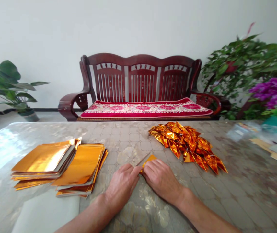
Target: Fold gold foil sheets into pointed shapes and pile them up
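My left hand (pixel 121 183) and my right hand (pixel 161 180) rest side by side on the table (pixel 237 187), fingers curled down onto a small folded gold foil sheet (pixel 148 160). Only the sheet's far corner sticks out beyond my fingertips. To the left lie two stacks of flat gold foil sheets (pixel 63 166). Just beyond and right of my right hand is a heap of folded gold foil pieces (pixel 188 144).
A white sheet (pixel 46 213) lies at the near left edge. Clear bags and paper packs (pixel 269 139) sit at the far right. Behind the table stand a dark wooden bench (pixel 140 87) with a red cushion, and potted plants on both sides.
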Motion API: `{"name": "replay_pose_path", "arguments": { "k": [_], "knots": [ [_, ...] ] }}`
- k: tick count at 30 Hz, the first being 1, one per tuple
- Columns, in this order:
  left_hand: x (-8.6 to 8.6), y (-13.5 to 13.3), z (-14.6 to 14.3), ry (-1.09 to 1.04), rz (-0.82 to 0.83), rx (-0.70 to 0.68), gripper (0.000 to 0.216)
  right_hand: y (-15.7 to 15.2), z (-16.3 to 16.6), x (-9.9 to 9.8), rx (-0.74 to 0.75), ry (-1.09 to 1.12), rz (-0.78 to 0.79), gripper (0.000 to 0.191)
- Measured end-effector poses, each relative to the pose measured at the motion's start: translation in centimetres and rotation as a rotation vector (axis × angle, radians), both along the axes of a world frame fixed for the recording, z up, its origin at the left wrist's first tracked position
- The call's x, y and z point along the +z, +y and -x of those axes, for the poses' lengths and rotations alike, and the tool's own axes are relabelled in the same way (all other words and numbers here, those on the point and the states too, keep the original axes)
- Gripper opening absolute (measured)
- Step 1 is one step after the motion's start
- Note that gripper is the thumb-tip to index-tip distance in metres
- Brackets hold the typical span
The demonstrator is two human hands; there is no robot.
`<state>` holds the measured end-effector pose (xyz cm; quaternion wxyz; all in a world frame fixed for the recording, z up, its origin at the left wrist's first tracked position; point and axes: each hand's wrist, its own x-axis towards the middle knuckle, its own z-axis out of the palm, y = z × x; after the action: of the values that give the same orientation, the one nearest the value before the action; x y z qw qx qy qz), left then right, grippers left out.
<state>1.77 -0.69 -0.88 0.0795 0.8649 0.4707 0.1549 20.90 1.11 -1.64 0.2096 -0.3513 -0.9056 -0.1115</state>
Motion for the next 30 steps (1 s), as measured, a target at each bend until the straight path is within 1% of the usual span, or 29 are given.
{"name": "replay_pose_path", "arguments": {
  "k": [5, 9, 13, 15, 17, 22, 26, 30],
  "knots": [
    [0.1, 0.1, -0.2, 0.043, -0.074, -0.005, 0.021, 0.1, -0.1, 0.0, -0.026, 0.018, 0.017, 0.028],
    [-0.4, 0.1, -0.5, 0.053, -0.145, 0.005, 0.020, 0.0, -0.2, 0.3, -0.030, 0.031, 0.043, 0.029],
    [-0.8, 0.2, -0.6, 0.030, -0.194, 0.019, 0.020, -0.2, -0.4, 0.7, 0.005, 0.031, 0.113, 0.023],
    [-0.8, 0.3, -0.6, 0.012, -0.190, 0.032, 0.018, -0.2, -0.7, 0.8, 0.038, 0.028, 0.138, 0.018],
    [-0.8, 0.4, -0.6, -0.007, -0.176, 0.042, 0.016, -0.2, -1.0, 0.8, 0.064, 0.027, 0.125, 0.017],
    [-0.6, 0.3, -0.4, -0.048, -0.136, 0.036, 0.017, 0.1, -1.2, 0.6, 0.098, 0.017, 0.048, 0.028],
    [-0.3, 0.2, -0.3, -0.049, -0.107, 0.007, 0.020, 0.3, -0.9, 0.4, 0.067, 0.010, 0.040, 0.028],
    [-0.4, 0.1, -0.2, -0.041, -0.089, -0.016, 0.022, 0.5, -0.7, 0.3, 0.018, 0.025, 0.066, 0.028]
  ]
}}
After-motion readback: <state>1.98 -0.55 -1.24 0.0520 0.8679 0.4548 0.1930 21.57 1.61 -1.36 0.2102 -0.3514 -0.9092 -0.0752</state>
